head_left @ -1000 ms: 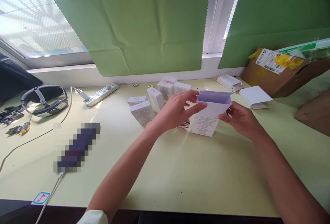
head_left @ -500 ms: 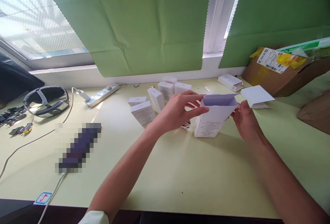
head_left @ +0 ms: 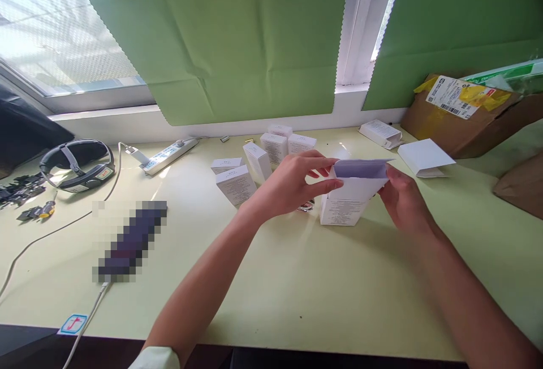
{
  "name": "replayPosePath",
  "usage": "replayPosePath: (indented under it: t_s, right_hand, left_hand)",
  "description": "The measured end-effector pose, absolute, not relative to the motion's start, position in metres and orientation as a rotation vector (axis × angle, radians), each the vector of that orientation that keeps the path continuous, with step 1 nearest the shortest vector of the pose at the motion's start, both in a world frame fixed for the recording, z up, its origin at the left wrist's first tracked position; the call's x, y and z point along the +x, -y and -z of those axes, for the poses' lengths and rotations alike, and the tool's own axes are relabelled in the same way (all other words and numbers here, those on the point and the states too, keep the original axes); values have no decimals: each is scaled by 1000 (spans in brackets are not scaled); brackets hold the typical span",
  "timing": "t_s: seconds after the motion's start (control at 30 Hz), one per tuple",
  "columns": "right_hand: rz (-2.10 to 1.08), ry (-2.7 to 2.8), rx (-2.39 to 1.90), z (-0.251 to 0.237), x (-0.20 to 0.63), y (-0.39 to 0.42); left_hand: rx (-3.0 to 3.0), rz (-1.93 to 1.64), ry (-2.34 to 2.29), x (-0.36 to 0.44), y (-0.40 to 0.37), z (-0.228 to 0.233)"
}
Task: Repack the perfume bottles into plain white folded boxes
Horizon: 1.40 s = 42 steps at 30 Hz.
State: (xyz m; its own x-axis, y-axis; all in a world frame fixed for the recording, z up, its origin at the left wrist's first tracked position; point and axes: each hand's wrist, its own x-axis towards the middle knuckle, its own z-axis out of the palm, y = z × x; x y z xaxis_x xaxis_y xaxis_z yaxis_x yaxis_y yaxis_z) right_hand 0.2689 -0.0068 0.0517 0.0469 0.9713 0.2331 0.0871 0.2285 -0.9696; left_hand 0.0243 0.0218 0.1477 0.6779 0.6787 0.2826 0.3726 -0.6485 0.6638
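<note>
The open box point(head_left: 352, 196) is held at mid-table, left of the flat sleeve point(head_left: 425, 157) and right of the closed boxes point(head_left: 254, 165). Its left top edge is pinched by the left hand point(head_left: 292, 185); its right edge is gripped by the right hand point(head_left: 403, 199). The box is squared up, but its top is not yet closed. Its long axis is near upright, the mouth tilted up and rightward.

A pixelated object point(head_left: 130, 240) lies unreadable on the table, and the cardboard parcel point(head_left: 475, 111) runs past the right edge.
</note>
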Motion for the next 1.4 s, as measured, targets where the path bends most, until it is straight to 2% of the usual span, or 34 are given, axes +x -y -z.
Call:
replayPosePath:
  t_s: [0.3,0.53,0.7,0.97,1.2,1.4]
  right_hand:
    - [-1049,1162,-1019,-45,267,-1]
    - [-1130,1278,-1083,-45,267,-1]
    - [-1054,1331,-1082,-54,265,7]
    - [-1362,1504,-1180,-68,275,17]
    - [-1265,1484,-1169,-65,283,15]
    - [-1391,1489,-1099,-57,284,10]
  left_hand:
    - [2237,-457,-935,21,-25,-142]
    - [2283,-426,-977,21,-28,-129]
    - [2211,-426,-997,27,-25,-123]
    - [2050,-334,-864,40,-16,-119]
    - [2080,-388,-895,50,-12,-108]
    - [2084,-407,-876,51,-13,-105]
